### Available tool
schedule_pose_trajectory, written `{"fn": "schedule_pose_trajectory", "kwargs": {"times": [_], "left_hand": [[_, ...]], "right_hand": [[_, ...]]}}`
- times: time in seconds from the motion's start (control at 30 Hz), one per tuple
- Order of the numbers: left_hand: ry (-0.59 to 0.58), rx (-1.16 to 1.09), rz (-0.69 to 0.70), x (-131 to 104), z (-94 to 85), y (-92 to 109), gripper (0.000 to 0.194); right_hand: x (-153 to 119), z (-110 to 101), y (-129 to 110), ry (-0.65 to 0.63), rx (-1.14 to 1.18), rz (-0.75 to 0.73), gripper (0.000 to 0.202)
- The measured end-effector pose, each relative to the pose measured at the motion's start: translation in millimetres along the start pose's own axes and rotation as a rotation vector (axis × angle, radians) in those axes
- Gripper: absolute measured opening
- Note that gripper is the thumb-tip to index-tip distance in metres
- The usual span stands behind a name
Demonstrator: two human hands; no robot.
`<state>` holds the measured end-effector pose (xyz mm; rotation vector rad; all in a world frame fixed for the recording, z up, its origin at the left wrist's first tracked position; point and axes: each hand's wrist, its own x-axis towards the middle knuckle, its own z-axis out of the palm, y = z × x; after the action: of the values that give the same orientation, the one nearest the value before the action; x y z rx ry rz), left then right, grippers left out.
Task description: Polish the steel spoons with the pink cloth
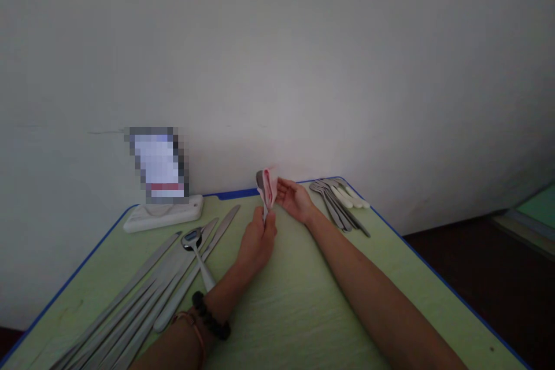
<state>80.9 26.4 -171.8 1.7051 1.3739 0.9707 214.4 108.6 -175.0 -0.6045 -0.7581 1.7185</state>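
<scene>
My left hand point(256, 237) is closed around the handle of a metal spoon point(259, 178), which it holds upright above the far part of the table. A folded pink cloth point(270, 186) lies against the right side of the spoon's bowl. From the right, my right hand point(297, 201) has its fingers on the cloth, partly hidden behind it. To the left of my left forearm, another spoon point(191, 239) rests on several long table knives point(151, 283). Right of my right hand lies a group of spoons point(332, 205).
Several pieces of cutlery with white handles point(347, 198) lie beside the spoons at the back right. A blurred-out phone-like screen point(158, 165) stands by a white block point(162, 215) at the back left. The green table point(277, 312) has blue edges and meets a grey wall point(277, 69).
</scene>
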Motion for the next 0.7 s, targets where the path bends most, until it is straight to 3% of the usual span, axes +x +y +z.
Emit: {"fn": "schedule_pose_trajectory", "kwargs": {"times": [0.17,0.5,0.6,0.7], "left_hand": [[-0.077,0.098,-0.019,0.6,0.5,-0.9,0.020],[-0.169,0.311,0.006,-3.6,-1.6,6.6,0.023],[-0.162,0.295,-0.002,-1.9,-0.3,3.4,0.023],[-0.119,0.181,-0.005,-1.2,1.5,-0.3,0.025]], "right_hand": [[-2.2,6.8,3.3,-0.027,-0.125,-0.051,0.007],[-1.9,4.3,7.3,-0.063,-0.177,-0.073,0.020],[0.4,3.5,5.8,-0.009,-0.115,-0.070,0.020],[4.2,2.3,2.4,0.133,0.007,-0.110,0.009]]}}
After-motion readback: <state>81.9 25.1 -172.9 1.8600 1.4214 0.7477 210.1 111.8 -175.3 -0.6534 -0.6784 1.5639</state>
